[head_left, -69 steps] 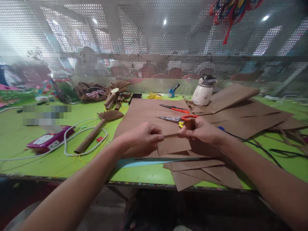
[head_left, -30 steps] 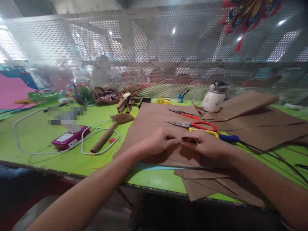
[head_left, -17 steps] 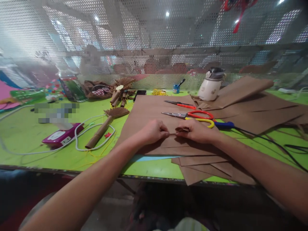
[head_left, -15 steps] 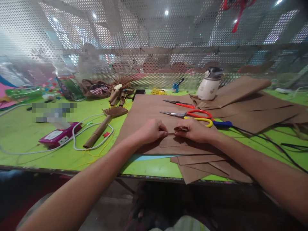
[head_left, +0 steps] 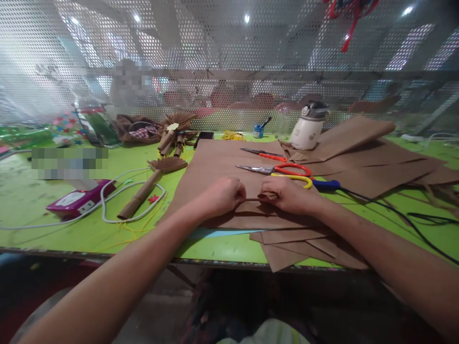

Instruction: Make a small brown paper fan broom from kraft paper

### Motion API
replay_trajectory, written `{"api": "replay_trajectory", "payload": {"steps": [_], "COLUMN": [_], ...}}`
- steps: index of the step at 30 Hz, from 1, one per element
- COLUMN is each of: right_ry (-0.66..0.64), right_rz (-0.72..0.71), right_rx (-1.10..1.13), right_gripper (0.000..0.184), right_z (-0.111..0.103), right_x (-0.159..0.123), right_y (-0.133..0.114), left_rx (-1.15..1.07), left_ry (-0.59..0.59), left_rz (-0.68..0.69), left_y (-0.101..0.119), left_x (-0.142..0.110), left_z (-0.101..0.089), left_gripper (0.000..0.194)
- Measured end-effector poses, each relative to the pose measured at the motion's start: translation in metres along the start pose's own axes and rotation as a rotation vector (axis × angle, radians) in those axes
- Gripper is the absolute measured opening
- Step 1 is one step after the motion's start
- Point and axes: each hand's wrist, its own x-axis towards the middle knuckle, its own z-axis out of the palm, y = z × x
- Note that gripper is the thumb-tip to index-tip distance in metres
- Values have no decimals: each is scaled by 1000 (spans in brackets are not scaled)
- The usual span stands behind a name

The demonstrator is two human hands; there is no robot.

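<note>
My left hand [head_left: 226, 195] is closed, its fingertips pinching the left end of a small piece of brown paper [head_left: 253, 206]. At the right end of that piece, the thumb and fingers of my right hand [head_left: 292, 195] are closed on a curled part of the paper. The edge between the hands looks folded or rolled up. Beneath both hands lies a large brown paper sheet [head_left: 211, 160]. Just beyond my right hand rest scissors [head_left: 292, 168] with red and yellow handles. A smaller red-handled cutting tool [head_left: 265, 154] lies behind them.
More brown sheets [head_left: 362, 167] pile up at right, by a blue-handled tool [head_left: 325, 185] with a black cord. Paper offcuts [head_left: 287, 248] lie at the front edge. A paper fan shape [head_left: 139, 193], a purple power strip [head_left: 81, 198] and a white cable are left. A cream flask [head_left: 307, 129] stands behind.
My left fingers have curled in tighter at the paper's edge, and the edge between the hands is lifted more. The whole view has shifted slightly.
</note>
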Motion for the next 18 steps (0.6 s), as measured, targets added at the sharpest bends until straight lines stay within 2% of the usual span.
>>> {"api": "replay_trajectory", "payload": {"steps": [9,13,18], "right_ry": [-67,-72,-102], "right_rz": [-14,23,59], "right_rx": [-54,-69,-108], "right_gripper": [17,17,14], "right_z": [-8,-13,-17], "right_x": [-5,-9,-12], "right_y": [-3,-6,-13], "left_rx": [43,61,126], "left_ry": [-39,-42,-34], "left_rz": [48,66,159], "left_y": [7,5,5], "left_x": [-8,-11,-12], "left_z": [-9,-10,-9], "left_gripper": [19,18,18]}}
